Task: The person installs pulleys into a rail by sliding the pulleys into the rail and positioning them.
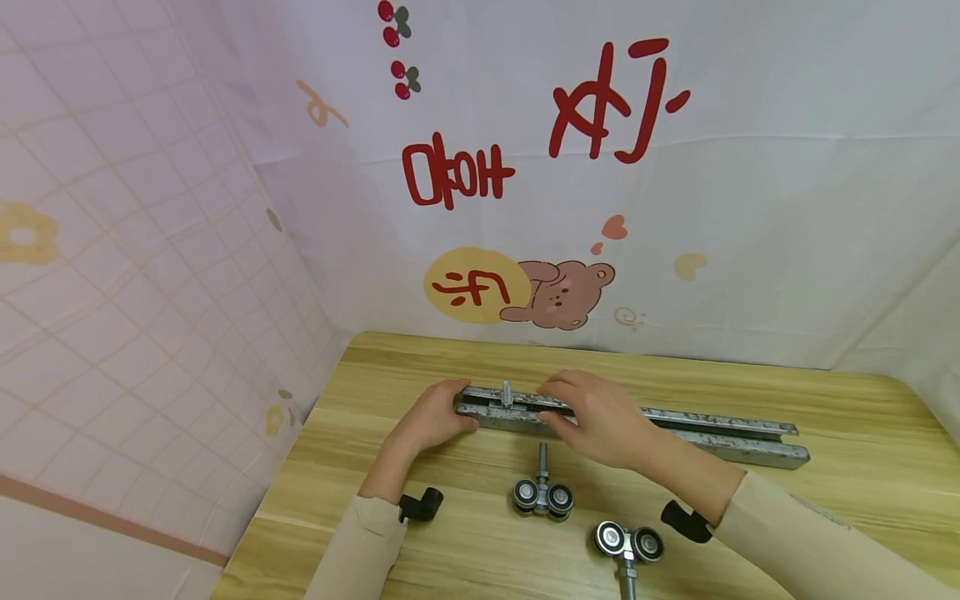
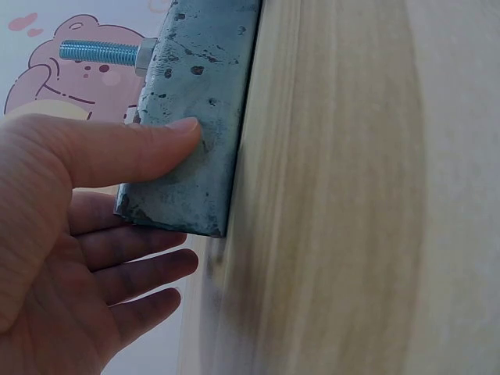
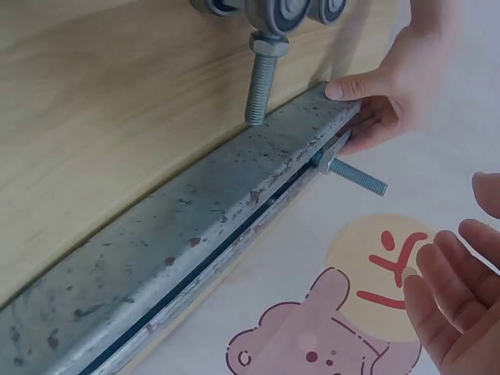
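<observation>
A scuffed grey steel channel track (image 1: pixel 738 448), slot upward, lies across the wooden table. My left hand (image 1: pixel 433 417) grips its left end, thumb on the front face (image 2: pixel 168 148) and fingers behind. A threaded bolt (image 1: pixel 507 395) with a nut stands up out of the slot near that end; whatever it joins inside the track is hidden. Over the track, right of the bolt, is my right hand (image 1: pixel 603 421), its fingers spread and holding nothing; the right wrist view shows them apart from the metal. Two roller hangers with wheels and threaded bolts, one nearer (image 1: pixel 628 546), one farther (image 1: pixel 543 492), lie in front.
The wooden table (image 1: pixel 330 467) meets a white printed cloth (image 1: pixel 750 250) behind the track and a grid-patterned cloth (image 1: pixel 150 292) at the left. Black wrist camera mounts (image 1: pixel 423 505) sit by both sleeves.
</observation>
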A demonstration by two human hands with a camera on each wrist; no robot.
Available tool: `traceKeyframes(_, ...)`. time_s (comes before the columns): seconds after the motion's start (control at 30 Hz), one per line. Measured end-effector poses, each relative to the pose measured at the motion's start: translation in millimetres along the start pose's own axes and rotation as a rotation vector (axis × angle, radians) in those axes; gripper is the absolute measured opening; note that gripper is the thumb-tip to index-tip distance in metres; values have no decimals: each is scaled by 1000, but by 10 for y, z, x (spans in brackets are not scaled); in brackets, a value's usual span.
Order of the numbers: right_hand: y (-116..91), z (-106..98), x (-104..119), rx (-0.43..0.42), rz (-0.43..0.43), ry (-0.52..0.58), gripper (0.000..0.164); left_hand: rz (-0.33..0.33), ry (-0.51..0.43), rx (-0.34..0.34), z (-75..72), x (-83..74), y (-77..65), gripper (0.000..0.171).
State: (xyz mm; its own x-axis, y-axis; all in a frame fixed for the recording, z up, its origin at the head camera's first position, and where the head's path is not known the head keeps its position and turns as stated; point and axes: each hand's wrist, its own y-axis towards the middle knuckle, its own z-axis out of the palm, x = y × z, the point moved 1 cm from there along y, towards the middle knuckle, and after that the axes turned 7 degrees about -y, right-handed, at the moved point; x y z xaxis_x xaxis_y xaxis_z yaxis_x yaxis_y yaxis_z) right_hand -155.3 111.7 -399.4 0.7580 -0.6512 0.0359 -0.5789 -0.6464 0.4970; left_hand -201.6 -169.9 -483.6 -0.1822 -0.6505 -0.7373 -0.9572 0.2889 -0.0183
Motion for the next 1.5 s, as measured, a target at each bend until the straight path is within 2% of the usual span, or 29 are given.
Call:
traceKeyframes(0.23, -246, -88, -7, -20, -75, -24, 37, -8, 9, 5, -4, -32, -7, 76)
traceKeyframes(0.33, -373, -111, -15, -29, -108, -24, 50, -8, 4, 3, -2, -28, -3, 76)
traceKeyframes(0.6, -734, -88, -28, 2, -178, -52, 55, -6, 4, 3, 10, -18, -12, 76)
traceKeyframes(0.87, -1015, -119, -20, 66, -305, -54, 65, -5, -5, 1, 16, -32, -11, 74)
traceKeyframes(1.03, -1188, -113, 1, 133, -413, -50, 91, -15, -1, 4, 15, -43, -18, 75)
traceKeyframes(1.13, -1275, -87, 9, 146, -459, -76, 102, -20, 1, 8, 13, -43, -24, 75)
traceKeyframes(1.23, -1339, -55, 18, 125, -514, -92, 97, -28, -2, 8, 12, -39, -28, 75)
traceKeyframes(1.4, -1437, -11, 61, 77, -584, -130, 55, -28, -15, 4, 8, -29, -31, 75)
traceKeyframes(1.5, -1474, 11, 121, 45, -599, -149, 51, -25, -17, 5, 5, -30, -34, 76)
